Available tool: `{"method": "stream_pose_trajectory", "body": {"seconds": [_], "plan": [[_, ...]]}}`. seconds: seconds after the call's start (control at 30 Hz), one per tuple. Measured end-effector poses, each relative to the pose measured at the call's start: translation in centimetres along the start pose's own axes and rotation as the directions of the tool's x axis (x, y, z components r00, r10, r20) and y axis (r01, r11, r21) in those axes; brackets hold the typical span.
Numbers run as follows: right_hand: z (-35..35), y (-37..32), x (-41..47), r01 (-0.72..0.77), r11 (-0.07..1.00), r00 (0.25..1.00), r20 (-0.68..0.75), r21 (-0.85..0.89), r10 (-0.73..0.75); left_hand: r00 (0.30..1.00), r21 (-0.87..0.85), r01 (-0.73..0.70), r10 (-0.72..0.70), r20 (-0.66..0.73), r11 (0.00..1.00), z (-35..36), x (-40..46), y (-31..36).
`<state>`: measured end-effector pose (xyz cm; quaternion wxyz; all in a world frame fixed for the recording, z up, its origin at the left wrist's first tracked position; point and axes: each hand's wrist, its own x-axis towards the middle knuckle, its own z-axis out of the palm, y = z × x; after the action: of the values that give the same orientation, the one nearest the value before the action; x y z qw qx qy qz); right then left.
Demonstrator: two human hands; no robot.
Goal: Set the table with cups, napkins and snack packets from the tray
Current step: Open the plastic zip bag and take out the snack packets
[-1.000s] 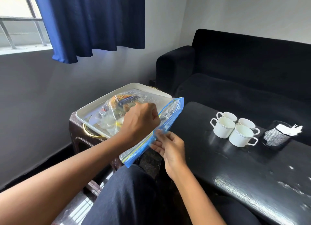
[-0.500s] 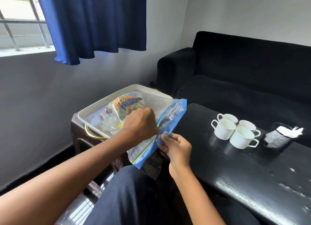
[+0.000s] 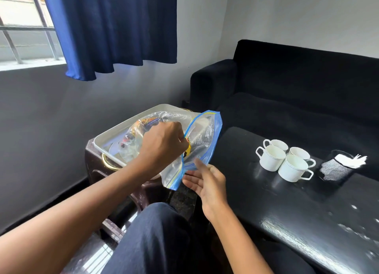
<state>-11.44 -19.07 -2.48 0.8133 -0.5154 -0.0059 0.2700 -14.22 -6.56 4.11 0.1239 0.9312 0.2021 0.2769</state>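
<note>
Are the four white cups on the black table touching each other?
Touching. In the head view the cups on the table sit bunched with no gap showing between neighbouring rims.

Clear zip bag (image 3: pixel 202 137) of snack packets over white tray (image 3: pixel 114 131), 4 white cups (image 3: pixel 284 160) on table

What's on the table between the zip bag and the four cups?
Nothing: in the head view the black table is bare and glossy between the zip bag and the four white cups. The napkin holder stands beyond the cups.
</note>
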Motion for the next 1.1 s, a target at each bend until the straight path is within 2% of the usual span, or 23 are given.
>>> {"method": "stream_pose_trajectory", "body": {"seconds": [0.1,0.23,0.3,0.37,0.53,0.7,0.83,0.97,1.1], "plan": [[0.7,0.4,-0.6,-0.023,1.0,0.992,0.124,-0.013,0.025,0.99,0.106,-0.01,-0.004,0.138,0.994,-0.5,-0.1,0.4],[0.7,0.5,-0.7,0.023,0.999,0.99,0.139,-0.036,-0.018,0.931,0.365,-0.141,-0.002,0.365,0.92,-1.1,-0.5,1.1],[0.6,0.3,-0.7,0.058,0.996,0.987,0.151,-0.066,-0.048,0.905,0.429,-0.19,-0.012,0.426,0.883,-1.4,-0.7,1.3],[0.5,0.3,-0.6,0.081,0.993,0.985,0.157,-0.091,-0.066,0.905,0.457,-0.194,-0.022,0.425,0.868,-1.5,-0.7,1.4],[-0.2,0.4,-0.4,0.089,0.981,0.995,0.06,-0.17,-0.08,0.953,0.515,-0.097,-0.07,0.296,0.852,-3.1,0.1,0.6],[-0.5,0.3,-0.2,0.083,0.971,0.996,0.003,-0.222,-0.084,0.985,0.471,0.074,-0.139,0.105,0.879,-4.5,-0.5,-1.0],[-0.4,0.3,-0.2,0.082,0.969,0.996,-0.022,-0.233,-0.089,0.989,0.356,0.146,-0.122,-0.088,0.923,-4.6,-1.6,-0.7],[-0.4,-0.1,-0.2,0.092,0.973,0.994,-0.037,-0.211,-0.102,0.954,0.19,0.146,-0.088,-0.286,0.971,-4.6,-2.1,0.0],[-0.9,-0.2,-0.1,0.148,0.942,0.983,-0.058,-0.3,-0.173,0.952,0.027,0.078,-0.066,-0.297,0.997,-4.3,-2.3,-0.5]]}}
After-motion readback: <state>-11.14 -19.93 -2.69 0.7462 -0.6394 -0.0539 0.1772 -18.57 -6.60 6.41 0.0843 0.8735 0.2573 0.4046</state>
